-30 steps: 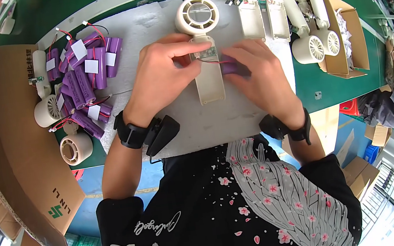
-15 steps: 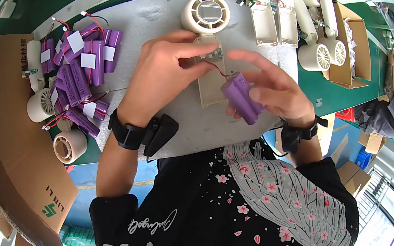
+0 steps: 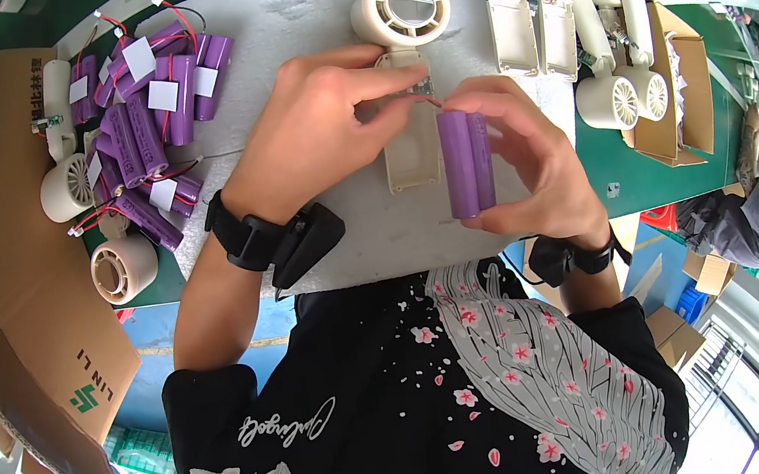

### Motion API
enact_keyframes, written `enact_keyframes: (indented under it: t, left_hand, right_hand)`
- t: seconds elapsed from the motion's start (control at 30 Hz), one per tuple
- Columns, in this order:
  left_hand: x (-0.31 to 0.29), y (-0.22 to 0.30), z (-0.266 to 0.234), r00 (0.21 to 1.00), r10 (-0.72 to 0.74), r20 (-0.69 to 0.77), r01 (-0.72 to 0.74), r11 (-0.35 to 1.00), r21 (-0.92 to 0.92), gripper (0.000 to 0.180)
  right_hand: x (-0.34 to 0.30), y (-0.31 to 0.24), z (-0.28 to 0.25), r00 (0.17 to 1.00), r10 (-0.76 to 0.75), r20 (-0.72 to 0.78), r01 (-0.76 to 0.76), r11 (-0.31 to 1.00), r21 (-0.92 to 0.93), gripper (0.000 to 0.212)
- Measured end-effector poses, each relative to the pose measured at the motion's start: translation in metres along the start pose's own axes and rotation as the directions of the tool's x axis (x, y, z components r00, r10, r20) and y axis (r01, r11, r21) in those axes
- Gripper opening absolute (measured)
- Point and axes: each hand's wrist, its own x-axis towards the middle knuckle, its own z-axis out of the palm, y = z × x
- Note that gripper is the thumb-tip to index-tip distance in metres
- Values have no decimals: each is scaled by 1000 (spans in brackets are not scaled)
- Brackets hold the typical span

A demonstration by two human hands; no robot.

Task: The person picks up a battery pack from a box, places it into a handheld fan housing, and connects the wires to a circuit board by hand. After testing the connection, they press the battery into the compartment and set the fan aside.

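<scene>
A cream handheld fan (image 3: 414,159) lies with its handle shell open toward me and its round head away from me. My left hand (image 3: 323,114) is closed at the fan's neck, its index finger and thumb on either side of a small green circuit board (image 3: 423,87). A purple two-cell battery pack (image 3: 466,165) stands upright in my right hand (image 3: 529,158), gripped between fingers above and thumb below, just right of the open shell. Red wire (image 3: 423,97) runs from the pack's top toward my left fingertips, which hide its end.
Several purple battery packs with wires (image 3: 138,140) are piled at left, beside more fan parts (image 3: 124,270) and a large cardboard box (image 3: 11,240). Open fan shells (image 3: 514,39) stand back right, near a smaller carton (image 3: 693,96). A person (image 3: 737,225) sits far right.
My right hand has turned the battery pack upright and raised it slightly, its fingers now closed along it. My left hand stays by the circuit board. The whole view has shifted slightly.
</scene>
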Motion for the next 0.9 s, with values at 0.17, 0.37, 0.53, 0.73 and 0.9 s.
enact_keyframes:
  t: [0.17, 0.37, 0.53, 0.73, 0.9]
  left_hand:
    - [0, -2, 1, 997, 66, -45, -68, 997, -39, 26]
    - [1, -1, -8, 997, 48, 58, -44, 997, -70, 25]
    - [1, -7, -8, 991, 113, 66, -110, 993, -50, 29]
    - [-2, -6, -8, 992, 98, 81, -97, 995, -6, 32]
    - [-2, -4, -9, 990, 89, 105, -90, 996, 3, 33]
  right_hand:
    - [-1, -4, 2, 999, -2, 39, 10, 980, -200, 82]
    - [4, 7, 13, 999, -38, 2, 37, 954, -297, 77]
    - [9, 11, 17, 984, -175, 21, 164, 865, -475, 76]
    - [4, 3, 29, 976, -214, -25, 164, 814, -557, 74]
    - [-4, 2, 29, 980, -187, -61, 121, 815, -567, 64]
